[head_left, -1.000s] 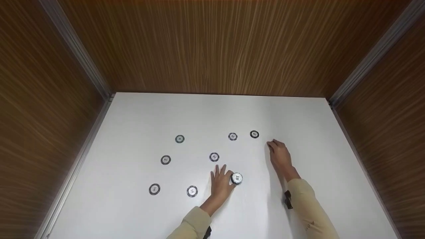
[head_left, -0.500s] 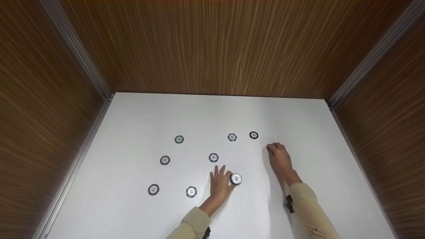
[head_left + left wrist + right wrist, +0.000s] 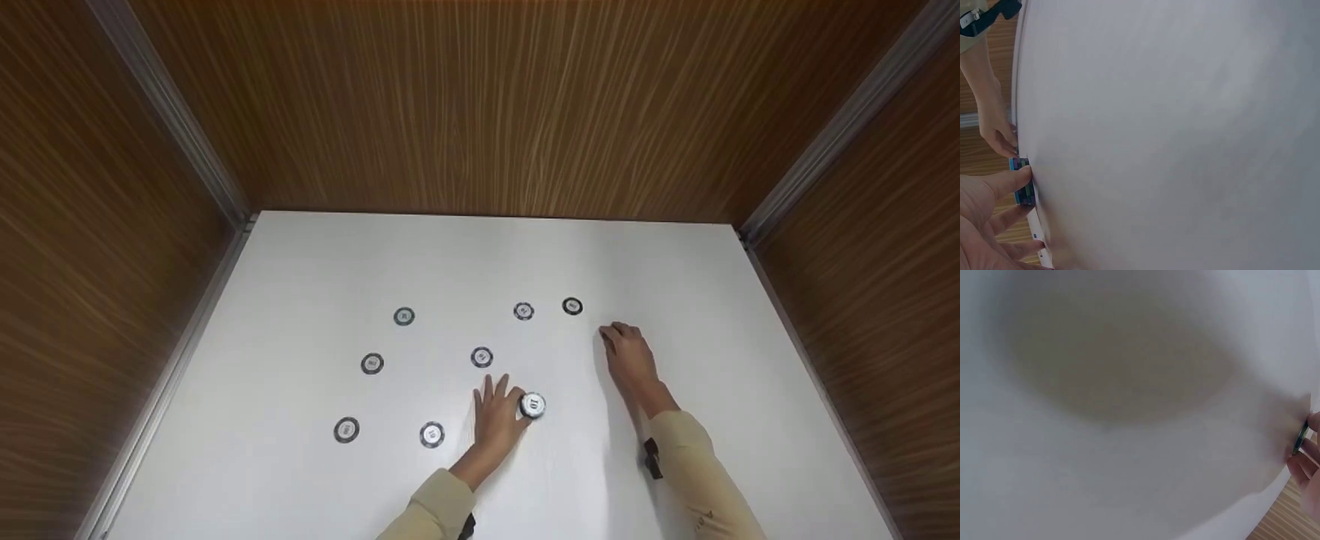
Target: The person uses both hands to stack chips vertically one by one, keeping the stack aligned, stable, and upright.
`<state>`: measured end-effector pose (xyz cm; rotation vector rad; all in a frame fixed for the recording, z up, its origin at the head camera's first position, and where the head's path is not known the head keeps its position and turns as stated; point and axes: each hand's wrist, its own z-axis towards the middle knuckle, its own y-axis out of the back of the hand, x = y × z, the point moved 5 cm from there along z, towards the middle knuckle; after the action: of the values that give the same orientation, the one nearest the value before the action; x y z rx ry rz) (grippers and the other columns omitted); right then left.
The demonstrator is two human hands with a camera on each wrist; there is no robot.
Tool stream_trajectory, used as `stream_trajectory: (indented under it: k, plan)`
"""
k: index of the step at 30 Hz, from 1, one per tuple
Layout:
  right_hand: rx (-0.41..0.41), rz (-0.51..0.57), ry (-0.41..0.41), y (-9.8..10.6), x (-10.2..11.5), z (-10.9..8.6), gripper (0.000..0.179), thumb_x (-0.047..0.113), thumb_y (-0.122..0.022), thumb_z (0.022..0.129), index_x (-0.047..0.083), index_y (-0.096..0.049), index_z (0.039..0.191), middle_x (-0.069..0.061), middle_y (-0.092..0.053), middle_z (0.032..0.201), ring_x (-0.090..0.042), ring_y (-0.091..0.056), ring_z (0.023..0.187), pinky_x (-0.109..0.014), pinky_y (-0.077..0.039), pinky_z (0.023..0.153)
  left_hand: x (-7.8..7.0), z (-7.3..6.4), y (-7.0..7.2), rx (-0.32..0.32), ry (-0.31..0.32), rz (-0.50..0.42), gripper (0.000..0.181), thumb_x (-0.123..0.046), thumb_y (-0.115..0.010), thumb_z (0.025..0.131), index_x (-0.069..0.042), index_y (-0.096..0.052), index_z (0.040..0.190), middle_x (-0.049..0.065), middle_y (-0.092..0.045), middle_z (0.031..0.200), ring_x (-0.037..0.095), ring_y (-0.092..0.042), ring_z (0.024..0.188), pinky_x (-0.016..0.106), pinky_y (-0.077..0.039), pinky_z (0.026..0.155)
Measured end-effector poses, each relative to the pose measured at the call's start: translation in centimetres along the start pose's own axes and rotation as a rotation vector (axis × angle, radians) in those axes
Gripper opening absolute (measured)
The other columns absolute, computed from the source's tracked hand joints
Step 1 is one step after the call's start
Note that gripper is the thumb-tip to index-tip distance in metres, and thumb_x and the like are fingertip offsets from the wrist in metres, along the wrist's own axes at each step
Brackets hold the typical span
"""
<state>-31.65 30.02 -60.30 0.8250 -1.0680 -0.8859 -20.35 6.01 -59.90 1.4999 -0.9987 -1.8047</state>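
Note:
Near the front middle of the white table, my left hand [image 3: 496, 421] grips a stack of poker chips [image 3: 533, 405] between thumb and forefinger, its other fingers spread out. The top chip reads 10. In the left wrist view, the thumb and a finger hold that stack [image 3: 1025, 194] by its sides, showing striped edges. Over to the right, my right hand [image 3: 631, 358] pinches a single poker chip [image 3: 1301, 437] with a dark green edge, close over the table; in the head view the fingers hide it. Just beyond the left fingertips lies a dark-rimmed chip [image 3: 481, 357].
More single chips lie flat: a green one [image 3: 404, 316] at the back left, a black one [image 3: 572, 305] near the right hand, several others between and to the left. Wood-grain panels [image 3: 480, 105] with metal rails enclose the table [image 3: 300, 262] on three sides.
The right hand has drawn slightly towards the person, its fingers a little more bent. My left hand keeps its grip on the stack, and the loose chips stay in place.

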Motion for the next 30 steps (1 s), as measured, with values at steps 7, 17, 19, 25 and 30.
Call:
stream_trajectory:
  k: [7, 17, 19, 25, 30]
  plan:
    - [-0.026, -0.003, 0.009, 0.04, 0.04, -0.21, 0.02, 0.002, -0.058, 0.089, -0.001, -0.062, 0.108, -0.023, -0.054, 0.107, -0.038, -0.049, 0.101, -0.045, -0.047, 0.082, -0.02, -0.04, -0.1, -0.002, 0.01, -0.003, 0.035, -0.021, -0.078, 0.071, -0.01, -0.063, 0.1, 0.019, -0.044, 0.132, 0.046, -0.026, 0.127, 0.062, -0.019, 0.1]
    - [-0.036, 0.005, 0.005, 0.17, 0.36, -0.52, 0.017, 0.004, -0.058, 0.089, 0.002, -0.062, 0.106, -0.019, -0.055, 0.106, -0.037, -0.05, 0.1, -0.044, -0.049, 0.079, -0.02, 0.02, -0.05, 0.008, 0.024, 0.017, 0.035, -0.023, -0.078, 0.07, -0.012, -0.063, 0.1, 0.017, -0.044, 0.133, 0.044, -0.026, 0.128, 0.062, -0.019, 0.101]
    - [-0.02, -0.007, 0.001, 0.1, 0.41, -0.48, 0.019, 0.005, -0.057, 0.09, 0.002, -0.061, 0.108, -0.018, -0.054, 0.109, -0.037, -0.05, 0.103, -0.045, -0.048, 0.08, 0.0, 0.04, -0.02, 0.01, 0.024, 0.019, 0.035, -0.024, -0.078, 0.071, -0.012, -0.063, 0.1, 0.017, -0.044, 0.133, 0.044, -0.026, 0.128, 0.061, -0.019, 0.101]
    - [0.073, -0.04, -0.053, -0.26, 0.3, -0.28, 0.03, 0.011, -0.051, 0.094, 0.004, -0.055, 0.123, -0.021, -0.044, 0.13, -0.038, -0.041, 0.118, -0.049, -0.04, 0.092, -0.01, 0.09, 0.09, 0.011, 0.021, 0.009, 0.034, -0.024, -0.077, 0.072, -0.011, -0.063, 0.101, 0.017, -0.043, 0.133, 0.043, -0.025, 0.129, 0.061, -0.018, 0.101]
    - [0.071, -0.055, -0.021, -0.19, 0.35, -0.14, 0.028, 0.009, -0.052, 0.093, 0.002, -0.057, 0.12, -0.021, -0.05, 0.122, -0.038, -0.045, 0.112, -0.048, -0.041, 0.09, 0.02, 0.07, 0.02, 0.004, 0.015, 0.021, 0.034, -0.023, -0.077, 0.072, -0.011, -0.063, 0.1, 0.017, -0.044, 0.133, 0.043, -0.027, 0.128, 0.061, -0.019, 0.101]
